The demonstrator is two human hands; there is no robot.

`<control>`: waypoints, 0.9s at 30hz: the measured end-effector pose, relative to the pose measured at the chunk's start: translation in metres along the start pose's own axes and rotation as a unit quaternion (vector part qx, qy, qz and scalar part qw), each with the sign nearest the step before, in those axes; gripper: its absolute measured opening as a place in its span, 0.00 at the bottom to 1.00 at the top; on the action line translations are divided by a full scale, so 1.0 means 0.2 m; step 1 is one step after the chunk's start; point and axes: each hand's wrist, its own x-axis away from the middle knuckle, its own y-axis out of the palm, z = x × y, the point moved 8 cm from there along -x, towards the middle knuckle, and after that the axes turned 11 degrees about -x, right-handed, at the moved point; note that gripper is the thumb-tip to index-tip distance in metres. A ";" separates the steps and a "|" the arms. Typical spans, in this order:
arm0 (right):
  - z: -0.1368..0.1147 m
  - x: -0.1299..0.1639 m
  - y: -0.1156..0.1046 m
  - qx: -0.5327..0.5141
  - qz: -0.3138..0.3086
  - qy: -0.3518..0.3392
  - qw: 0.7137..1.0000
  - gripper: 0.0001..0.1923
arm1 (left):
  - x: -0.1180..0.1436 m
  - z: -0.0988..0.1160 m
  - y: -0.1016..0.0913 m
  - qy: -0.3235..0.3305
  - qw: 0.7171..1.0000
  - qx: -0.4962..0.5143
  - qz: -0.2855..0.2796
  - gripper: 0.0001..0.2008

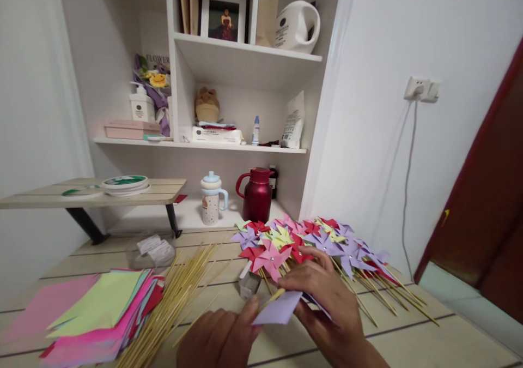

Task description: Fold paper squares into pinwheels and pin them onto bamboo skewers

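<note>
While both hands worked, left hand (223,335) & right hand (327,302) fingers pinched lilac paper (278,309) w/ stick (273,297), pinwheels (310,245) just behind.

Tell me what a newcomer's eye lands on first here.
The heap of bright paper pinwheels on sticks at the table's right. Just before it, the left hand and right hand hold a lilac paper piece. At left lie coloured paper sheets beside bamboo sticks.

The scene is viewed from a single head-worn camera, aimed forward and down, with the bench (408,330) seen close below and the shelves (245,57) farther ahead.
</note>
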 end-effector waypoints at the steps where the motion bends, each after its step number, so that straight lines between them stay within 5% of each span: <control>1: 0.00 0.00 0.00 0.004 -0.006 -0.001 1.000 0.10 | 0.01 0.00 0.01 -0.009 1.000 0.004 -0.006 0.10; 5: 0.04 0.02 0.02 0.022 -0.026 0.021 0.999 0.18 | 0.08 -0.02 0.07 -0.091 0.992 0.068 -0.044 0.12; 8: 0.09 0.04 0.02 0.037 -0.013 0.052 0.998 0.24 | 0.15 -0.08 0.15 -0.238 0.948 0.177 -0.116 0.12; 10: 0.11 0.05 0.02 0.046 0.002 0.067 0.997 0.28 | 0.23 -0.14 0.22 -0.380 0.877 0.247 -0.161 0.11; 13: 0.13 0.07 -0.01 0.046 0.035 0.092 0.994 0.29 | 0.35 -0.20 0.31 -0.569 0.723 0.340 -0.196 0.12; 19: 0.17 0.12 -0.02 -0.090 0.094 0.205 0.970 0.17 | 0.43 -0.22 0.40 -0.696 0.513 0.465 -0.192 0.15; 21: 0.20 0.15 0.05 -0.175 0.063 0.284 0.941 0.13 | 0.47 -0.21 0.40 -0.732 0.457 0.474 -0.173 0.15; 23: 0.24 0.19 0.18 -0.244 0.011 0.379 0.893 0.19 | 0.50 -0.19 0.40 -0.758 0.414 0.479 -0.160 0.14; 27: 0.27 0.33 0.44 -0.341 -0.099 0.518 0.779 0.23 | 0.51 -0.15 0.41 -0.769 0.365 0.503 -0.150 0.12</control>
